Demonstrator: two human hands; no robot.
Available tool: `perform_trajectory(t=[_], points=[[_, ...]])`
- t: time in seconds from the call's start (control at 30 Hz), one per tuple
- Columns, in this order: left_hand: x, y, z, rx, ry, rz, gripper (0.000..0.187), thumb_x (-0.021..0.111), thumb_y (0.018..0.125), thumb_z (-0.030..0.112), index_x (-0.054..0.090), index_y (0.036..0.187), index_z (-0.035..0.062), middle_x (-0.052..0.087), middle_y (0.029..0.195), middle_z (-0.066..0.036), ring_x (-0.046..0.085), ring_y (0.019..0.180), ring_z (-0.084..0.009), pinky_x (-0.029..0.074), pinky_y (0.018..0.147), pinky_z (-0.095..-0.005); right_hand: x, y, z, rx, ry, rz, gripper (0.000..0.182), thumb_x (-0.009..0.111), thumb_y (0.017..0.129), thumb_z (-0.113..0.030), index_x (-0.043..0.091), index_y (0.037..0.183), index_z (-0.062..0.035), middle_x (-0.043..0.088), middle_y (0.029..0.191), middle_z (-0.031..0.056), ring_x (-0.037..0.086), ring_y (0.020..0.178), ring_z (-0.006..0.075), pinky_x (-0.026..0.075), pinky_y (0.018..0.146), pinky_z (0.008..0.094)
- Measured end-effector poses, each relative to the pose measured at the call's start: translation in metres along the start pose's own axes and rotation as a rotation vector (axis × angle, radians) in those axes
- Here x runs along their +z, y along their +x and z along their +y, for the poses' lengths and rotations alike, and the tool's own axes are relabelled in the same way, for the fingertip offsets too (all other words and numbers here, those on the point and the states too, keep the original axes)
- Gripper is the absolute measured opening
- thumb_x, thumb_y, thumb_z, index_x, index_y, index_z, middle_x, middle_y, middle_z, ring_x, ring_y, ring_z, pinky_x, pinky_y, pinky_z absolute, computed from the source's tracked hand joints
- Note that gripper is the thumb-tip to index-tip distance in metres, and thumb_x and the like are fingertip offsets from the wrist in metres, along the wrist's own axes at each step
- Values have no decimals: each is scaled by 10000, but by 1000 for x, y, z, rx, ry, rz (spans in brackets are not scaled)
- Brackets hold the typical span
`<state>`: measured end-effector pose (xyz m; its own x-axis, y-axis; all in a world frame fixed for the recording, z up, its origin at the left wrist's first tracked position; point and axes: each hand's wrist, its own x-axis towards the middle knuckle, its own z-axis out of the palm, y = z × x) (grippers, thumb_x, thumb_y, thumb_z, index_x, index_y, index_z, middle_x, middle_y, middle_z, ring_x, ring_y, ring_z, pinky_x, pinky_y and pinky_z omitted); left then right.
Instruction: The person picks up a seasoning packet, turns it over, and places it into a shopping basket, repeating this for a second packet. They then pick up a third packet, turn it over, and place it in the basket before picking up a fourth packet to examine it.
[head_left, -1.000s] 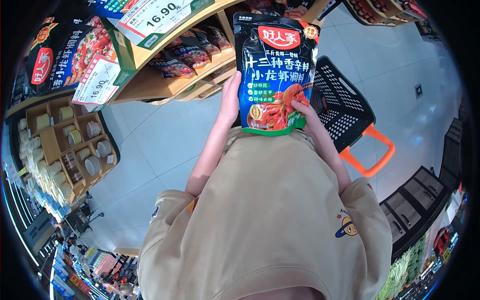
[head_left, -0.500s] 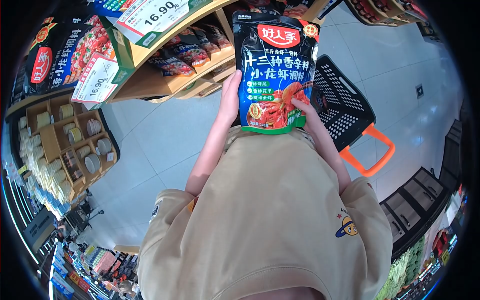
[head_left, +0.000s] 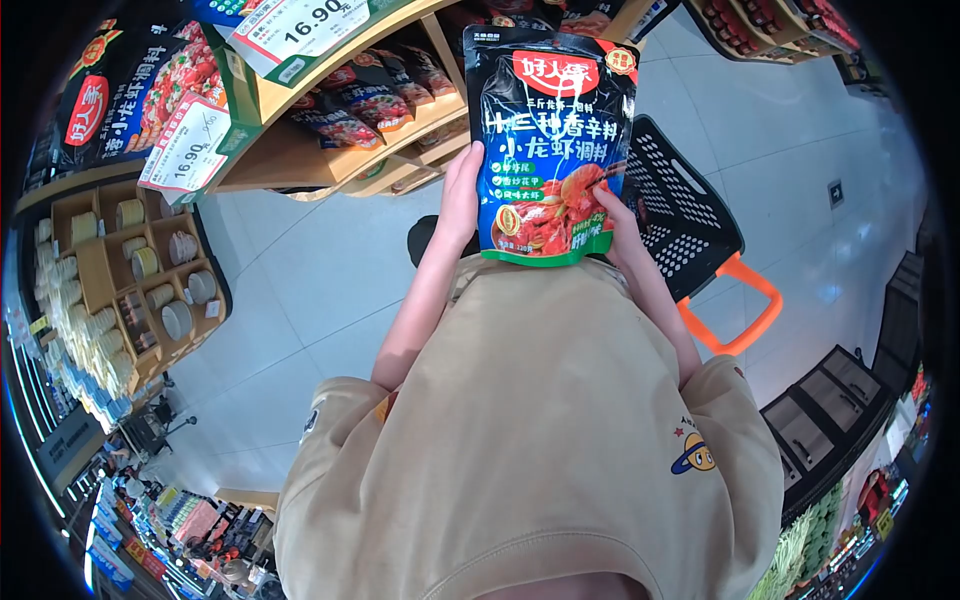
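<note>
A glossy dark-blue plastic seasoning pouch (head_left: 548,150) printed with red crayfish and white characters stands upright in front of the person's chest, its long axis running top to bottom in the head view, printed face turned toward the camera and its sealed top edge pointing up toward the shelves. The left hand (head_left: 462,198) clasps the pouch's left edge, fingers curled behind the film and the thumb side along the seam; the right hand (head_left: 620,222) pinches its lower right corner, fingertips pressed onto the front — so both hands are closed on the pouch. Its green bottom edge sits just above the beige cotton shirt (head_left: 540,430).

Behind the pouch's top edge rises a light wooden display shelf (head_left: 330,160) stocked with similar dark packets, touching nothing the hands hold. Up and left of the pouch hang white price tags (head_left: 190,150) reading 16.90. Just right of the pouch, partly hidden behind it, stands a black perforated plastic shopping basket (head_left: 685,215) with an orange handle (head_left: 740,310), its open mouth beside the right hand. Below and left of the pouch spreads pale tiled floor (head_left: 300,280) — bare room on that side; the floor beyond the basket is likewise open.
</note>
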<state>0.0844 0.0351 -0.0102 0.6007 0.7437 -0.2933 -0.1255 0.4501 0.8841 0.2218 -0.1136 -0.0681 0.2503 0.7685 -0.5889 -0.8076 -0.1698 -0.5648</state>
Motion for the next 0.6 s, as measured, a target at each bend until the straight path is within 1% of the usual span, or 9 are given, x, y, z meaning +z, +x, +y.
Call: perform_trajectory(t=[0.07,0.1,0.17,0.27,0.37,0.43,0.6], points=[[3,-1,-2,-3,-16,9,323,346,863,267,509,895,-10,560,828,-43,510,714,-61,400,661,-189,-10,5,2,-4,68,-26,355,392,827,-261,412,1101,-35,498,1051,78,483,958,174,378,836,311],[1,-1,-4,-2,-20,-12,322,349,862,267,507,899,-11,561,830,-44,513,718,-63,402,663,-190,-9,4,1,-4,66,-28,355,392,827,-261,412,1101,-35,498,1051,78,483,958,174,378,836,311],[2,-1,-6,6,-22,-31,322,351,861,268,506,902,-11,561,832,-45,517,722,-65,404,665,-190,-7,2,-2,-50,49,-54,374,342,847,-295,397,1115,-39,489,1066,77,472,976,177,364,852,311],[4,-1,-3,29,-4,-14,321,355,860,267,505,909,-13,561,834,-46,517,721,-65,404,663,-190,0,1,-7,-60,134,-106,374,344,851,-302,401,1111,-39,489,1068,76,470,982,176,358,856,308],[7,-5,4,31,10,4,319,354,860,262,504,913,-14,562,836,-46,517,721,-65,404,661,-189,2,4,-7,-63,104,-82,379,337,855,-310,402,1110,-37,489,1070,75,469,985,174,354,861,304],[9,-9,11,-27,49,21,376,416,837,281,451,1048,-28,523,981,-75,492,877,-107,374,788,-226,3,3,-8,-70,98,-85,380,332,857,-310,401,1111,-37,489,1070,76,469,985,174,352,862,304],[3,-6,3,-35,50,-7,396,423,832,287,441,1064,-34,516,1000,-80,487,887,-111,370,794,-227,-2,7,-7,-84,84,-118,384,320,862,-309,393,1119,-35,484,1078,79,465,991,174,347,868,305]])
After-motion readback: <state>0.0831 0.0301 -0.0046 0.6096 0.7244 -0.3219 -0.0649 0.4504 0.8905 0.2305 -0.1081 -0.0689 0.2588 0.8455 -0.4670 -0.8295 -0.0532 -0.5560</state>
